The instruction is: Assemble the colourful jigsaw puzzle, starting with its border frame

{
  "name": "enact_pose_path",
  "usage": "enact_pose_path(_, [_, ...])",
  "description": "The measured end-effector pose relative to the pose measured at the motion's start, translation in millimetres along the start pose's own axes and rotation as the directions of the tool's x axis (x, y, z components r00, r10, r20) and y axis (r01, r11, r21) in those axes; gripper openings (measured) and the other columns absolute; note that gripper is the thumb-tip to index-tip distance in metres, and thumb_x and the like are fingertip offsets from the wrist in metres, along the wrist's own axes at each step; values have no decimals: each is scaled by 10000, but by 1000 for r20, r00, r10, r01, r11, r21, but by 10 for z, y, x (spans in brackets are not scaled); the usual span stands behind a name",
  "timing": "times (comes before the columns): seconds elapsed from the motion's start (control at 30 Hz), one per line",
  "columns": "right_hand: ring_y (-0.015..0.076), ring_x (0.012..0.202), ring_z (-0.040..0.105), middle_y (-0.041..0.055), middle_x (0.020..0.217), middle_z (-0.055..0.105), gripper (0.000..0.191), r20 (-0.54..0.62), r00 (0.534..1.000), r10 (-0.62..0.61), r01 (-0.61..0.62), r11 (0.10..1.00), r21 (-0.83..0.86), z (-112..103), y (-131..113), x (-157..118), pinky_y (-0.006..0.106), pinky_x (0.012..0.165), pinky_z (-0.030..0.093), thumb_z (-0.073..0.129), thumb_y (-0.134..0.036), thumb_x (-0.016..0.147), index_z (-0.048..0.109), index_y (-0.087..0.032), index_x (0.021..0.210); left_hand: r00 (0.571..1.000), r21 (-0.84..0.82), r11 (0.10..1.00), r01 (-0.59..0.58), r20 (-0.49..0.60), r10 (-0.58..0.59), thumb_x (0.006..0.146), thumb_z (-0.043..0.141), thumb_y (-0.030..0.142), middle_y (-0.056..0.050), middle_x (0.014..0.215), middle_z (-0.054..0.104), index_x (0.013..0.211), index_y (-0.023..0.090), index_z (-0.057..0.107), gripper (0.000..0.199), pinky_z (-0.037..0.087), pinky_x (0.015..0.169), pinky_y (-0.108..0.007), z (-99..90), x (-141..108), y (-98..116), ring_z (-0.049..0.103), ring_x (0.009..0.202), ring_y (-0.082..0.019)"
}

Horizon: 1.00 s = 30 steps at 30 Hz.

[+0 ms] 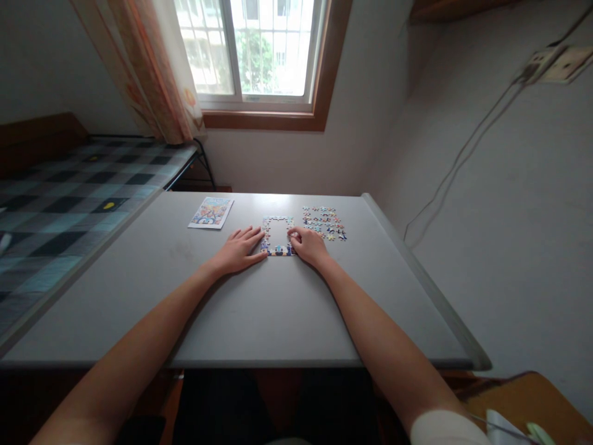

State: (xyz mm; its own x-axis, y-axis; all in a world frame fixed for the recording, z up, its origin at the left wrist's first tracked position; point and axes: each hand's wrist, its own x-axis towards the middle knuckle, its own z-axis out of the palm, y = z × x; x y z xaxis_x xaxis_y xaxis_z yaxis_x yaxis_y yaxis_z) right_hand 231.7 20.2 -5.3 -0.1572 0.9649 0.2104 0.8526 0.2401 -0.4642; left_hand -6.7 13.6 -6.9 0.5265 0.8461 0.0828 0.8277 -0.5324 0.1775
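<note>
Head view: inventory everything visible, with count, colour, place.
Puzzle border: 1, multicoloured, table centre
Loose pieces: many, multicoloured, right of border
Picture sheet: 1, multicoloured, table's left
Table: 1, grey, centre
Bed: 1, checked blue, left
Curtain: 1, orange, upper left
Window: 1, brown-framed, top centre
Shelf: 1, brown, top right
Socket: count unclear, pale, right wall
Cable: 1, grey, right wall
Wooden surface: 1, brown, bottom right
Legs: 2, dark, bottom centre
Sleeve: 1, pale, right arm
Left hand: 1, bare, border's left
Right hand: 1, bare, border's right
</note>
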Motion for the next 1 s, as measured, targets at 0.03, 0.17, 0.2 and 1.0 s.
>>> enact_pose_path(0.03, [171, 782, 623, 5, 818, 705, 249, -2, 1000, 1, -1, 1000, 1, 0, 1, 0, 277, 796, 423, 511, -250, 840, 691, -259, 1011, 1000, -1, 1000, 0, -1, 0, 895, 331, 660, -49, 1546, 287, 1469, 216, 356, 727, 173, 1164, -433, 2, 0, 0, 216, 1435, -262])
enact_pose_path(0.17, [170, 783, 625, 5, 820, 706, 245, -3, 1000, 1, -1, 1000, 2, 0, 6, 0, 271, 788, 426, 512, -254, 840, 693, -260, 1005, 1000, -4, 1000, -4, -6, 4, 894, 335, 659, -40, 1551, 278, 1471, 232, 352, 718, 164, 1166, -434, 17, 1, -12, 213, 1436, -262])
enact_pose_path(0.2, [172, 783, 625, 5, 819, 706, 246, -4, 1000, -1, 1, 1000, 2, 2, 8, -1, 272, 786, 427, 511, -253, 839, 694, -261, 1004, 1000, -4, 1000, -6, -6, 6, 894, 334, 660, -38, 1552, 275, 1471, 235, 351, 717, 164, 1166, -432, 20, 2, -15, 213, 1436, -262])
enact_pose_path(1.0, [194, 771, 652, 83, 858, 714, 264, -125, 842, 525, -536, 840, -88, -765, 1087, 15, 271, 685, 466, 688, -439, 686, 693, -197, 791, 1000, -8, 1000, -11, 8, 11, 899, 323, 654, -31, 1551, 278, 1477, 240, 340, 711, 168, 1166, -423, -4, -5, 1, 204, 1439, -258])
